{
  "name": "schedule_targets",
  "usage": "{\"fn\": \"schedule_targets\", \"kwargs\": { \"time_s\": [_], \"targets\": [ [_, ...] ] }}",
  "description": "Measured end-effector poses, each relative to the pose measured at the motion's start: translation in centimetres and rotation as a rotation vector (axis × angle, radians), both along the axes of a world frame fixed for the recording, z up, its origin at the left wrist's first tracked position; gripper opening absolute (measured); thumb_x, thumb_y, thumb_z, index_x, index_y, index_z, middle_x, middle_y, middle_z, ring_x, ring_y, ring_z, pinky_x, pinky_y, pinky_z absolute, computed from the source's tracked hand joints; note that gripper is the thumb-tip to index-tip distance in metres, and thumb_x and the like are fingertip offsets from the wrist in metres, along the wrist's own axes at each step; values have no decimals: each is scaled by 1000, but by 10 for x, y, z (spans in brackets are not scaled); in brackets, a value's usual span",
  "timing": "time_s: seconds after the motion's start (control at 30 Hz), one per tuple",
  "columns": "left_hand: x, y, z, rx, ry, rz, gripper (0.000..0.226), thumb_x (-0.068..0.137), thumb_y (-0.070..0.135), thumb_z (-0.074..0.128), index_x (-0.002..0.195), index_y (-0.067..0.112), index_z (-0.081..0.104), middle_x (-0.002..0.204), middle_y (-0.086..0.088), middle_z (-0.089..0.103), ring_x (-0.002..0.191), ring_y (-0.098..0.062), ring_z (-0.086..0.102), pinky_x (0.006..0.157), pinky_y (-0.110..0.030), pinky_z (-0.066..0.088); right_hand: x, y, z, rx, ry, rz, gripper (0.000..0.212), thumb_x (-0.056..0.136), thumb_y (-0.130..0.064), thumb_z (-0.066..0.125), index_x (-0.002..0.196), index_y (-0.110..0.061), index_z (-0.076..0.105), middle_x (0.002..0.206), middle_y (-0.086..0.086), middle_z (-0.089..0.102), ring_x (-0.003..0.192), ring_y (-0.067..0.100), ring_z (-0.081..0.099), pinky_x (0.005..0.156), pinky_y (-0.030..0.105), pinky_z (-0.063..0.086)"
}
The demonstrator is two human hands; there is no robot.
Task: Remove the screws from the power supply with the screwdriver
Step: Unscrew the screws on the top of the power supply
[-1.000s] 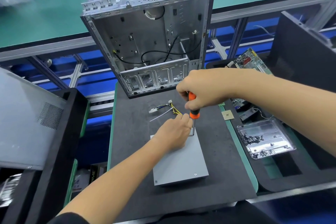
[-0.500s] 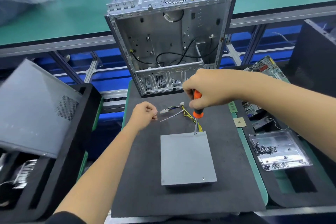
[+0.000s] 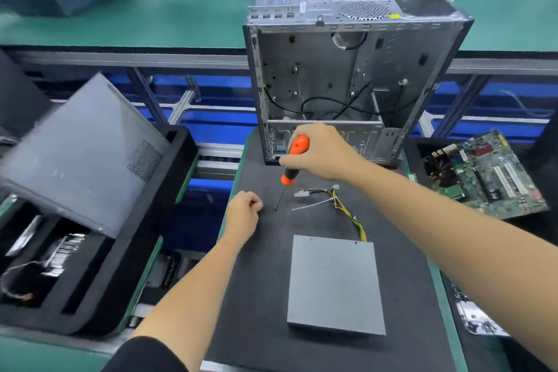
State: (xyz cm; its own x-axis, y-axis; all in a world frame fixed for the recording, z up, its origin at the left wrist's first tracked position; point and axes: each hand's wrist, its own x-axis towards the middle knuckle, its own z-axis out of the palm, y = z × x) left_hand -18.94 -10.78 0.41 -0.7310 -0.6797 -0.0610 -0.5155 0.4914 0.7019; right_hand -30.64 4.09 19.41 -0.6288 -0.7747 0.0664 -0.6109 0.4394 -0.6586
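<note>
The grey power supply (image 3: 335, 284) lies flat on the black mat (image 3: 259, 296), and its yellow and black cables (image 3: 347, 211) trail toward the far side. My right hand (image 3: 323, 151) grips the orange and black screwdriver (image 3: 293, 163) above the mat, beyond the power supply. The screwdriver tilts, and its tip points down at bare mat to the left of the cable plugs. My left hand (image 3: 243, 214) hovers left of the tip with its fingers curled into a fist. Anything inside the fist is hidden.
An open metal computer case (image 3: 356, 75) stands upright at the mat's far end. A motherboard (image 3: 489, 172) lies to the right, and a tray of loose screws (image 3: 474, 317) sits at the right edge. A grey side panel (image 3: 84, 154) leans on a black foam tray at left.
My left hand came off the power supply and moved left, closing into a fist. My right hand lifted the screwdriver off the power supply's far edge and carried it away and left.
</note>
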Motion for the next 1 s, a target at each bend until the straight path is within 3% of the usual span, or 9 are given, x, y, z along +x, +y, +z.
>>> {"fn": "schedule_targets", "kwargs": {
  "time_s": [0.1,0.3,0.5,0.63,0.73,0.8,0.9,1.0],
  "targets": [
    [1,1,-6,-46,-49,-58,14,89,3,58,79,8,66,88,-3,56,82,-17,55,74,-23,39,3,-13,-10,24,2,12,24,74,-29,73,85,-9,66,86,6,67,85,22,60,74,36,52],
    [5,1,-11,-151,-117,-159,15,90,5,57,92,10,71,98,-3,61,92,-19,57,87,-28,46,7,-18,-15,77,43,55,22,74,-28,71,83,-10,64,82,4,65,81,23,58,71,36,51],
    [10,-2,-3,-71,-82,-175,17,87,2,62,99,11,69,97,0,60,84,-14,56,83,-23,46,10,-15,-4,93,92,49,19,72,-25,68,79,-9,61,73,3,62,72,23,56,63,35,49],
    [16,-6,20,116,73,-76,19,92,3,55,100,13,68,99,-3,66,84,-12,58,73,-13,43,12,-14,11,90,144,56,24,68,-25,67,77,-4,59,65,8,61,61,21,47,52,31,41],
    [17,-7,52,263,81,-254,18,94,9,55,99,20,69,96,-1,70,88,-16,65,76,-19,53,16,-14,23,82,195,71,27,67,-26,66,75,-1,59,67,12,65,65,27,51,51,33,43],
    [15,0,70,309,22,-429,16,90,15,62,100,25,71,95,4,72,88,-9,66,82,-22,54,18,-12,27,87,208,80,26,66,-27,65,72,-3,57,64,11,65,63,26,52,49,31,42],
    [15,21,81,233,-20,-569,13,85,20,68,95,27,71,95,11,72,89,0,64,80,-13,50,24,-4,28,92,224,77,28,66,-28,66,73,-2,58,63,12,64,58,20,45,46,27,35],
    [20,41,80,159,-8,-562,11,87,20,64,84,29,69,97,11,71,85,1,61,73,-7,44,29,6,29,102,223,82,29,66,-29,66,74,-2,58,65,12,62,55,19,41,46,27,34]
  ]
}}
